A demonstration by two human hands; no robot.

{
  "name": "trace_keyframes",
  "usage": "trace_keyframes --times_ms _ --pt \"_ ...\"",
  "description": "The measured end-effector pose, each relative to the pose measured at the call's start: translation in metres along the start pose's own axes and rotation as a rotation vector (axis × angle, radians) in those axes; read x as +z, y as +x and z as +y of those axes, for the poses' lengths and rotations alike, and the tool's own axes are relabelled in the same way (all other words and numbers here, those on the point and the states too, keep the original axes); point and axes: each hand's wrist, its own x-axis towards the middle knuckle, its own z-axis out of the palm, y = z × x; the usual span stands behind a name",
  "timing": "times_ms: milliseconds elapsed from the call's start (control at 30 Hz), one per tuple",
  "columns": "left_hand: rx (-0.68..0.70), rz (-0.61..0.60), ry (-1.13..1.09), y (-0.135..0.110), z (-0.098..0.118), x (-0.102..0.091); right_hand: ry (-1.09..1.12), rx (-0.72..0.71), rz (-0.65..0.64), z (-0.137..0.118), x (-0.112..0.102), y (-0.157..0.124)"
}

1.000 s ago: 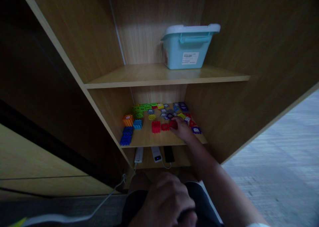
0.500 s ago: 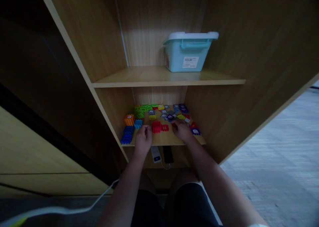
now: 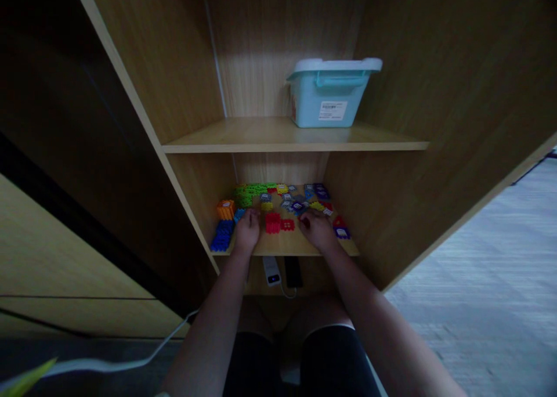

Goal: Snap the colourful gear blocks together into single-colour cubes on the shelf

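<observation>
From my end on the head cam, I've got a light-blue bin (image 3: 328, 100) with a white lid (image 3: 335, 64) on the upper shelf (image 3: 256, 133). Can't see what's in it. The front has a white sticker (image 3: 333, 111) with a barcode, print too small to read.

The middle shelf (image 3: 278, 246) has the toy bits: a red block (image 3: 272, 223) near the front, right beside a flat red piece (image 3: 288, 225), both sitting between my hands. My left hand (image 3: 248, 227) has its fingers curled just beside a light-blue block (image 3: 239, 214); my right hand (image 3: 317, 228) is curled near the flat red piece. Can't tell if either's gripping anything. A purple piece (image 3: 342, 233) over right has white markings, unreadable. Down below, a white device (image 3: 272, 271) has a small lit display.
</observation>
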Motion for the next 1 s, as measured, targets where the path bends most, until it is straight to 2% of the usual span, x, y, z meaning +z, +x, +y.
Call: trace_keyframes --times_ms 100,200,367,600,767,900,1000 --pt "0.031 -0.057 0.014 0.0 0.002 0.0 -0.028 0.049 0.055 0.001 0.001 -0.001" --pt "0.052 -0.093 0.029 -0.002 0.005 0.0 -0.043 0.1 0.051 0.001 0.003 -0.001" --pt "0.044 -0.093 0.037 -0.002 0.002 0.0 0.021 -0.01 0.033 0.004 0.006 0.0" --pt "0.032 -0.114 0.066 -0.001 0.001 0.002 0.021 0.019 0.106 0.01 0.014 0.0" --pt "0.024 -0.123 0.049 -0.001 0.002 0.001 0.275 -0.084 0.211 0.015 0.017 0.002" --pt "0.013 -0.123 0.032 -0.001 0.0 0.002 0.469 -0.176 0.193 0.011 0.01 0.003" --pt "0.011 -0.124 0.008 -0.001 -0.002 0.002 0.598 -0.171 0.159 -0.001 0.006 0.009"
